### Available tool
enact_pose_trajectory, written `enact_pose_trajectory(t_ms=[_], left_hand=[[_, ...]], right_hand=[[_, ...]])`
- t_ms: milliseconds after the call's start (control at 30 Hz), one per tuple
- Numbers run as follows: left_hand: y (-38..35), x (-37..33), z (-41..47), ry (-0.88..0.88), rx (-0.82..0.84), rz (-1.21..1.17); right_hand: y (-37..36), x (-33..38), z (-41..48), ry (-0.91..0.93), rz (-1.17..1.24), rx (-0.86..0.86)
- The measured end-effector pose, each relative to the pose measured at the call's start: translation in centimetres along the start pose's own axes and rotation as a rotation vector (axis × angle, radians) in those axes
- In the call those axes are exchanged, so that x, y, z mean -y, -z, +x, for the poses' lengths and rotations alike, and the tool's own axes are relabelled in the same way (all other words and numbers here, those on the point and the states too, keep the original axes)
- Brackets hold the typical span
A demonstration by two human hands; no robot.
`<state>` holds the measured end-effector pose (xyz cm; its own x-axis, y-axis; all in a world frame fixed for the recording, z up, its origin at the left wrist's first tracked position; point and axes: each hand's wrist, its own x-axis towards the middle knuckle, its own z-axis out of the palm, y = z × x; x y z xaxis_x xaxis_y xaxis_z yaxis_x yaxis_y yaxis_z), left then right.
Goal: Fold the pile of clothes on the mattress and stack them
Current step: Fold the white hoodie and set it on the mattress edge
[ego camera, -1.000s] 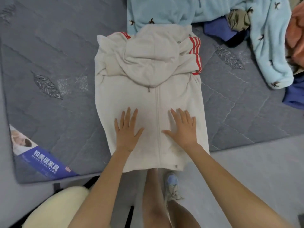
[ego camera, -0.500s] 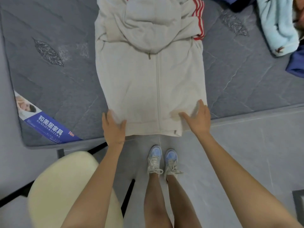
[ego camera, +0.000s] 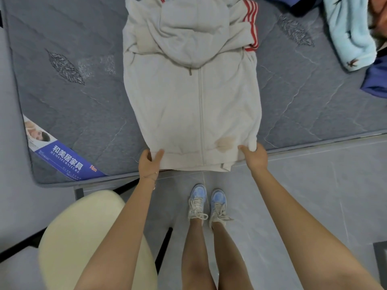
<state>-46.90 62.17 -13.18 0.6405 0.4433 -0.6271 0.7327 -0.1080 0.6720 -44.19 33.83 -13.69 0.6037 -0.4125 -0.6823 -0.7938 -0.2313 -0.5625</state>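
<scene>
A grey quilted mattress [ego camera: 83, 105] with stitched leaf motifs carries the clothes. A cream zip hoodie [ego camera: 178, 105] lies flat along its middle. Its hood is folded down onto the chest, its red-striped sleeves are tucked across the top, and its hem reaches the near edge. At the far right lies a light blue fleece [ego camera: 347, 34], with a dark blue garment [ego camera: 377, 80] just beside it. A blue printed label [ego camera: 62, 155] covers the near left corner. Grey floor [ego camera: 314, 185] borders the mattress.

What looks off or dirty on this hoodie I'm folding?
The cream hoodie has a brownish stain just above its hem, right of the zipper, close to the right hand gripping that corner. It stands out against the otherwise pale fabric. Nothing looks torn.
</scene>
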Motion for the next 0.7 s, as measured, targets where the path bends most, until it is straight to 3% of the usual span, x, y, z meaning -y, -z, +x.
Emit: enact_pose_trajectory(t_ms=[233, 333, 400, 533, 700], left_hand=[[-3.0, -3.4, -0.4, -0.055, -0.029, -0.183], [-3.7, -4.4, 0.2, 0.135, 0.015, -0.288], [-4.2, -4.3, 0.3, 0.192, 0.010, -0.185], [-5.3, -5.6, 0.7, 0.068, -0.098, 0.003], [-5.5, -12.9, 3.2, -0.080, -0.144, -0.281]], right_hand=[[-2.3, 3.1, -1.3, 0.064, 0.145, 0.087], [-3.1, 5.0, -1.7, 0.108, 0.165, 0.118], [-3.5, 6.1, -1.9, 0.124, 0.167, 0.146], [-4.3, 8.7, -2.1, 0.133, 0.267, 0.180], [-4.5, 14.3, -1.3, 0.185, 0.425, 0.172]])
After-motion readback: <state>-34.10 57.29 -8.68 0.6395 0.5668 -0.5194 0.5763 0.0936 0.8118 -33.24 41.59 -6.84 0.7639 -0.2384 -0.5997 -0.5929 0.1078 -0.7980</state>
